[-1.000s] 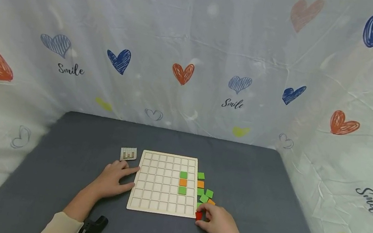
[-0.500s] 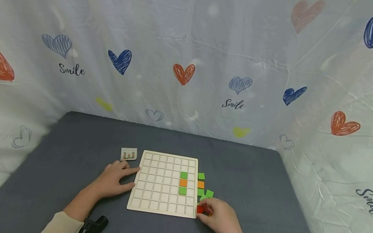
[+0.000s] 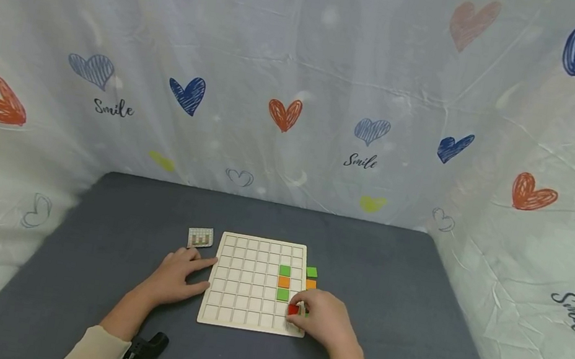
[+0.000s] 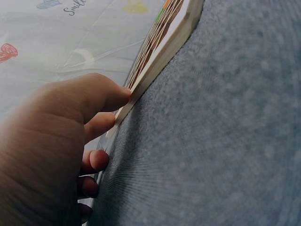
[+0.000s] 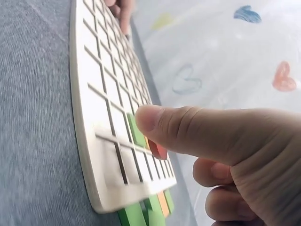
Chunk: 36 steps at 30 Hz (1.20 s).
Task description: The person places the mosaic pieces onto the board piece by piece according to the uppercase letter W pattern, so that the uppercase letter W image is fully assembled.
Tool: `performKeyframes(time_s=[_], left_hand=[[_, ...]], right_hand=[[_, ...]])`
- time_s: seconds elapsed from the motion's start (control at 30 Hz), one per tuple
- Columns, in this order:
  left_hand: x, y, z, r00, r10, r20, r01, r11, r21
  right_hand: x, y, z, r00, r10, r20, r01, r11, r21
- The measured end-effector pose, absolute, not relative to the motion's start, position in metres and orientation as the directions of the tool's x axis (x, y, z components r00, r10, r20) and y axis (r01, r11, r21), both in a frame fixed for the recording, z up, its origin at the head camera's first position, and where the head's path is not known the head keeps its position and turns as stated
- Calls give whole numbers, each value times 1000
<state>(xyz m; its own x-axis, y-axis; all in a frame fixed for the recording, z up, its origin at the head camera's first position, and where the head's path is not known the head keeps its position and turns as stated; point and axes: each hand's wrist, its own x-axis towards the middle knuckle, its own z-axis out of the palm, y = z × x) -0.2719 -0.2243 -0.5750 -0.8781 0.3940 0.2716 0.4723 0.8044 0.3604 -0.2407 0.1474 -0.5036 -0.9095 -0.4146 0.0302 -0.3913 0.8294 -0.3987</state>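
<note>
A pale wooden grid board (image 3: 242, 302) lies on the dark grey cloth. In one column near its right side sit a green tile (image 3: 285, 271), an orange tile (image 3: 284, 282) and another green tile (image 3: 283, 294). My right hand (image 3: 326, 319) pinches a red tile (image 3: 292, 309) over the board's lower right cells, just right of that column. Whether the red tile touches the board, I cannot tell. My left hand (image 3: 175, 280) touches the board's left edge with thumb and forefinger, its fingers relaxed. The right wrist view shows the thumb (image 5: 188, 129) against the red tile (image 5: 158, 149).
A small card with a printed grid (image 3: 200, 237) lies beyond my left hand. Along the board's right edge are loose tiles, among them a green one (image 3: 312, 272) and an orange one (image 3: 311, 284); my right hand hides others. A curtain with hearts (image 3: 283, 114) surrounds the table.
My right hand has picked the red tile up from beside the board's lower right corner and carried it up and left over the board. The left hand stays at the board's edge.
</note>
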Motion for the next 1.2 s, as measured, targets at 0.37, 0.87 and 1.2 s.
performKeyframes(time_s=[0.37, 0.87, 1.2], left_hand=[[-272, -222, -571, -878, 395, 269, 472, 807, 356], [-270, -220, -570, -883, 390, 261, 464, 810, 357], [-268, -221, -567, -886, 384, 259, 458, 810, 366]], right_hand=[[-250, 129, -511, -895, -445, 10, -421, 839, -345], [-253, 123, -518, -899, -437, -5, -407, 843, -352], [-253, 123, -519, -905, -425, -2, -387, 826, -409]])
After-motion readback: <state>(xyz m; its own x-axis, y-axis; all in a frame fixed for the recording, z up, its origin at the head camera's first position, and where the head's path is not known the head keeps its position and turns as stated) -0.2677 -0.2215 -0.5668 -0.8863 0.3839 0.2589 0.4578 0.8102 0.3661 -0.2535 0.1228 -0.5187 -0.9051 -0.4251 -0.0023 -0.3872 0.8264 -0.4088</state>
